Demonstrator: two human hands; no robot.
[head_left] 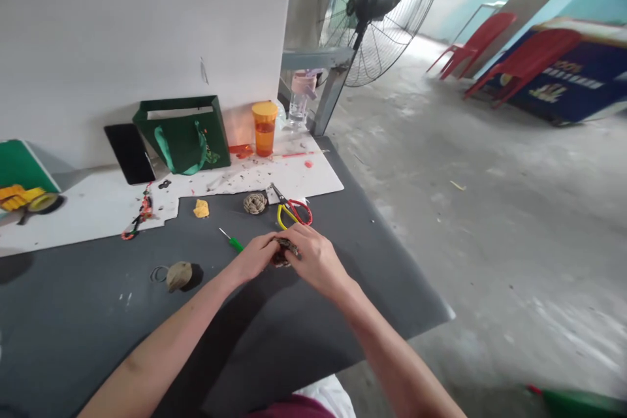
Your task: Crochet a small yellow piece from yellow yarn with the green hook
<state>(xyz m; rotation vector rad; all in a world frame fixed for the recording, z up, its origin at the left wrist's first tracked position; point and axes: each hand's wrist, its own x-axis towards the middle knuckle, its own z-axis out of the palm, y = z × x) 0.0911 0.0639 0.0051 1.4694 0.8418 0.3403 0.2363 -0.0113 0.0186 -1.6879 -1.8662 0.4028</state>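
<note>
Both hands meet over the dark tabletop with fingers closed on a small brown, patterned piece that looks like braided cord [281, 260]. My left hand [257, 256] pinches its left side, and my right hand [313, 255] grips it from the right and above. The fingers hide much of it. Just beyond my right hand lie scissors [294, 210] with one red and one yellow handle. A similar round braided coil [255, 203] rests behind my hands. Left of my left hand is a thin metal tool with a green handle [236, 244].
A roundish olive object with a ring [179, 276] and a yellow scrap [201, 209] lie to the left. Farther back stand a green gift bag [183, 137], a dark phone [130, 153] and an orange cup [264, 130]. The table's edge [406, 255] runs along the right.
</note>
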